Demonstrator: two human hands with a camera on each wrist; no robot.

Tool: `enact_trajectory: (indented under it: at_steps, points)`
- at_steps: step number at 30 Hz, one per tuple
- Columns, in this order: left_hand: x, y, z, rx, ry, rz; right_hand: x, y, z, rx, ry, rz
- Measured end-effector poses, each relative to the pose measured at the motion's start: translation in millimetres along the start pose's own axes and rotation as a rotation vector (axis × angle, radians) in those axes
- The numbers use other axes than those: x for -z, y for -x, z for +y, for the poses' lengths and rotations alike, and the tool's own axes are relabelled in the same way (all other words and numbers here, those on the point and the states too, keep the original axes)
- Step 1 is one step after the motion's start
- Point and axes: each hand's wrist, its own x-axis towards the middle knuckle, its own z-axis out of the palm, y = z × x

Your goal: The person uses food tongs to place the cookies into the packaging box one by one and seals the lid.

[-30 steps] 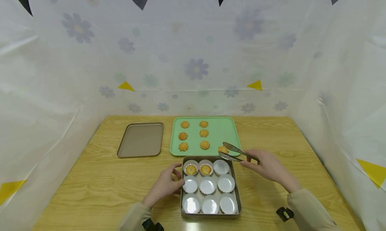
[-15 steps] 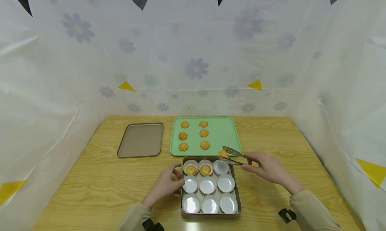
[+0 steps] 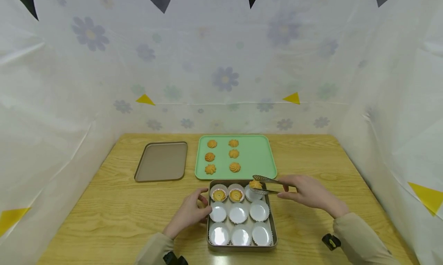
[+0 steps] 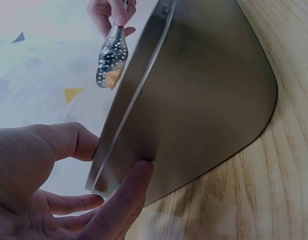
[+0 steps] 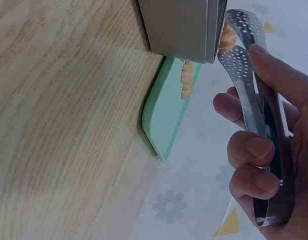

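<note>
In the head view my right hand point(image 3: 308, 192) holds silver tongs point(image 5: 266, 130) with perforated tips. Between the tips is a golden piped cookie point(image 3: 255, 184), over the far right white cup point(image 3: 252, 195) of the square metal tin point(image 3: 242, 249). Two cookies point(image 3: 219, 195) sit in the far left and far middle cups; the other cups show bare white bottoms. My left hand point(image 3: 190, 209) steadies the tin's left side. In the left wrist view its thumb lies at the rim and a finger touches the outer wall.
Behind the tin lies a green tray point(image 3: 255, 153) with several cookies point(image 3: 233, 154) in two columns. A bare brown tray point(image 3: 161, 162) stands to its left on the wooden table point(image 3: 114, 215). Flowered white sheeting point(image 3: 194, 65) encloses the back and sides.
My right hand has lifted the cookie off the green tray with the tongs and carried it toward me, over the far right cup. The left hand stays in place.
</note>
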Motion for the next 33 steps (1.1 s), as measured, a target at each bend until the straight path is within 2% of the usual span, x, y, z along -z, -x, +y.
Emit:
enact_trajectory:
  at_steps: [18,33]
  points:
    - [-0.1,-0.2,-0.6,-0.003,-0.013,0.0,7.5,-9.5,-8.4,0.055,0.104,-0.047]
    - [0.0,-0.3,-1.2,-0.013,-0.009,-0.005,9.9,-19.7,-24.0,0.017,0.197,-0.109]
